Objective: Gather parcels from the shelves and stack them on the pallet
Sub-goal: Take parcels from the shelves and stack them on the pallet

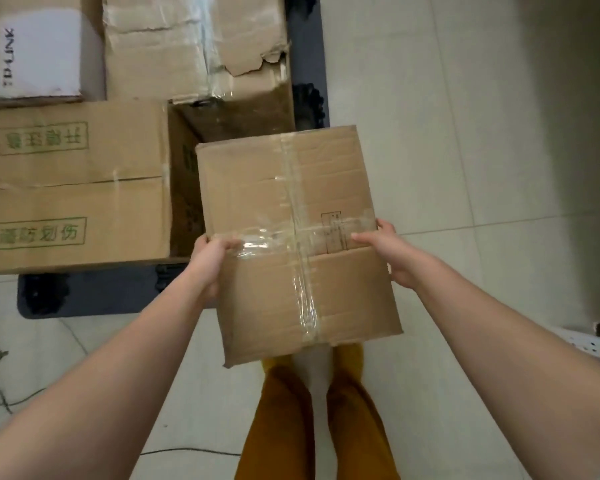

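Right now both hands are clamped on one taped cardboard box, held in the air above the tiled floor: left hand on its left edge, right hand on its right edge, thumbs on top. Box sits just off the dark pallet corner. Pallet carries a box with green print, a torn box and a white-labelled box.

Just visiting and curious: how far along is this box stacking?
Done: several boxes already sit on the dark pallet, including a large brown cardboard box with green print. In hand: the left hand and right hand hold a taped brown cardboard parcel, not yet set down. Remaining parcels aren't visible.
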The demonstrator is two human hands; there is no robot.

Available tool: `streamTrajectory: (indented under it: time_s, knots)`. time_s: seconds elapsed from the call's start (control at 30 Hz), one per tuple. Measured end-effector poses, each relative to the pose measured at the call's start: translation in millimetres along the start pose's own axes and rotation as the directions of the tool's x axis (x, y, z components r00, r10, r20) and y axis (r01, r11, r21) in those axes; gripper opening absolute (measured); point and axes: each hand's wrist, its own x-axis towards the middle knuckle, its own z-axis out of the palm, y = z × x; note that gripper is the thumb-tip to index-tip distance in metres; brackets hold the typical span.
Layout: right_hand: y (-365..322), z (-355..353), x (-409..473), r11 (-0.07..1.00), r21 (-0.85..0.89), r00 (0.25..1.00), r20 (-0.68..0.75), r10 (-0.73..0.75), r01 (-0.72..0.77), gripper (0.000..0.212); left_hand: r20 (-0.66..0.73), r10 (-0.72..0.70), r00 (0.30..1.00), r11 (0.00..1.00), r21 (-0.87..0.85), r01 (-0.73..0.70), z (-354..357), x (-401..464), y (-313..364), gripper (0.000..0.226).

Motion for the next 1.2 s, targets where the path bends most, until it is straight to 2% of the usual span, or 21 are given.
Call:
streamTrajectory:
  time_s: [0.1, 0.23, 0.3, 0.37, 0.43, 0.53, 0.57, 0.63, 0.77, 1.0, 1.1, 1.2]
  knots:
    - [10.2, 21.6, 18.8, 0.999, 0.025, 0.999, 0.025, -0.033, 0.032, 0.064, 0.049, 0.032, 0.998, 0.999, 0.035, -0.034, -3.5, 21.6, -7.8, 0.066]
    - [28.9, 36.7, 28.1, 0.996, -0.003, 0.993, -0.074, -0.094, 0.094, 0.070, -0.013, 0.061, 0.998, 0.995, 0.081, -0.060, -9.0, 32.2, -23.3, 0.080]
    - [33.2, 38.1, 26.7, 0.996, -0.001, 0.990, -0.112, -0.087, 0.088, 0.068, -0.117, 0.116, 0.986, 0.975, 0.205, -0.090, -12.1, 26.5, -29.9, 0.075]
    - [38.7, 37.7, 24.4, 1.000, -0.008, 0.995, -0.094, -0.024, 0.023, 0.068, -0.236, 0.106, 0.966, 0.965, 0.259, -0.043, -18.2, 25.0, -37.4, 0.074]
    - [47.5, 35.7, 18.8, 0.994, -0.038, 0.994, -0.045, 0.098, -0.100, 0.070, -0.240, -0.026, 0.971, 0.964, 0.252, 0.088, -24.5, 22.2, -45.1, 0.077]
    - [66.8, 34.6, 13.1, 0.958, -0.030, 0.957, 0.046, 0.287, -0.286, 0.078, -0.070, -0.323, 0.944, 0.899, 0.290, 0.329, -31.8, 10.7, -57.2, 0.086]
    - [72.3, 35.9, 12.2, 0.952, -0.002, 0.951, 0.056, 0.305, -0.306, 0.078, -0.018, -0.393, 0.919, 0.883, 0.270, 0.383, -34.5, 8.3, -62.7, 0.088]
    - [78.6, 38.4, 13.6, 0.955, 0.034, 0.956, 0.029, 0.293, -0.294, 0.076, 0.072, -0.437, 0.897, 0.891, 0.173, 0.420, -37.8, 7.3, -72.4, 0.088]
    - [79.4, 42.9, 19.4, 0.971, 0.055, 0.970, -0.052, 0.236, -0.233, 0.070, 0.072, -0.393, 0.917, 0.918, 0.096, 0.385, -37.8, 10.5, -74.9, 0.078]
    - [51.4, 58.1, 28.6, 0.989, 0.067, 0.986, -0.088, 0.139, -0.134, 0.068, -0.005, -0.322, 0.947, 0.945, -0.058, 0.321, -47.1, 16.8, -56.2, 0.074]
    - [36.4, 63.3, 28.9, 0.995, 0.090, 0.990, -0.122, 0.063, -0.052, 0.069, -0.133, -0.225, 0.965, 0.969, -0.139, 0.206, -43.7, 20.4, -50.3, 0.066]
    - [25.1, 70.0, 29.9, 0.993, 0.113, 0.990, -0.139, -0.013, 0.029, 0.072, -0.337, -0.171, 0.926, 0.970, -0.224, 0.098, -34.9, 21.4, -44.8, 0.061]
